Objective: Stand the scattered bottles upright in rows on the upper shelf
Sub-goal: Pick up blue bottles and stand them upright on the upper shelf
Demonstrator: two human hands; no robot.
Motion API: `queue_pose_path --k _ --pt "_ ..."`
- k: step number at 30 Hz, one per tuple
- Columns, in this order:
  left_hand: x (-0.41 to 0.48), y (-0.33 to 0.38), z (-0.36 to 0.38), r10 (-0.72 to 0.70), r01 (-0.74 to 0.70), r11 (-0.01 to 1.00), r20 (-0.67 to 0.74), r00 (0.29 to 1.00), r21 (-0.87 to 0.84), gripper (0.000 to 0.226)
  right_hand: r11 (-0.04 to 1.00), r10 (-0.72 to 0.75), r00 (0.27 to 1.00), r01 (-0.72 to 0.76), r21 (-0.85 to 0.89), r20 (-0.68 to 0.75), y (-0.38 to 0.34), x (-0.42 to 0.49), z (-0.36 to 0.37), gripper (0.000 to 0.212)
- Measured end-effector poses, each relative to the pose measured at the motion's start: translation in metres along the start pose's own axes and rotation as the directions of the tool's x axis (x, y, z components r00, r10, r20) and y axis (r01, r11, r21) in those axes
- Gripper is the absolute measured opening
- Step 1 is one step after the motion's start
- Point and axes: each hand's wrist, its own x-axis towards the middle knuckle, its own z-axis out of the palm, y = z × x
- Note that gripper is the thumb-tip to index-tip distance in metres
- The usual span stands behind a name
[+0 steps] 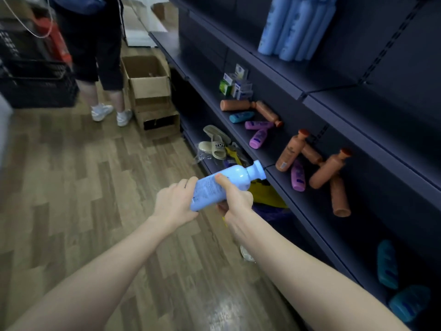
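A dark shelving unit fills the right side. Its upper shelf [322,75] carries upright light blue bottles [288,27] packed close together. The middle shelf [298,211] below is strewn with fallen bottles.

In front of it, over the wooden floor [83,175], a person holds one light blue bottle [207,187] tilted, its cap pointing up toward the shelving. The left grip [176,201] is wrapped round the base and the right grip [235,197] is curled round the body with the thumb on top. The bottle is not yet on the upper shelf.

Risks, as I judge them: the bottle is smooth and could slip to the floor when one grip lets go. Set down hard against the tight row, it could topple the upright bottles. An arm reaching up past the middle shelf could roll loose bottles off its edge.

Counts:
- Light blue bottles standing on the upper shelf: four or five; they overlap too much to be sure.
- Orange-brown bottles [328,169] on the middle shelf: six, some leaning across each other.
- Teal bottles [387,263]: three, lying down.
- Purple bottles [258,138]: three, lying down.
- Light blue bottle in the grips: one.
- Small cartons [236,86] at the far end of the middle shelf: a cluster, too small to count.
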Motion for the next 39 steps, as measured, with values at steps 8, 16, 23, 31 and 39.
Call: queue_pose_path --k 8,16,23,31,39 --pt "-0.020 -0.043 -0.038 -0.159 0.242 0.851 0.209 0.965 -0.467 0.048 0.990 0.094 0.929 -0.049 -0.133 0.359 0.004 -0.012 0.026 0.014" --pt "-0.023 -0.066 -0.069 0.290 0.313 0.330 0.411 0.865 -0.891 0.064 0.991 0.075 0.485 0.059 -0.119 0.871 -0.013 -0.003 0.037 0.076" --pt "-0.016 -0.075 -0.074 0.484 0.403 0.045 0.373 0.792 -0.914 0.068 0.982 0.083 0.269 0.144 -0.125 0.960 -0.035 -0.001 0.060 0.053" --pt "0.004 -0.083 -0.084 0.198 0.277 0.274 0.335 0.921 -0.921 0.063 0.932 -0.106 0.639 0.331 -0.149 0.762 -0.052 -0.011 0.092 0.039" --pt "0.039 -0.072 -0.067 -0.103 0.180 0.543 0.147 0.984 -0.820 0.072 0.863 -0.204 0.740 0.445 -0.238 0.641 -0.065 0.007 0.119 0.025"
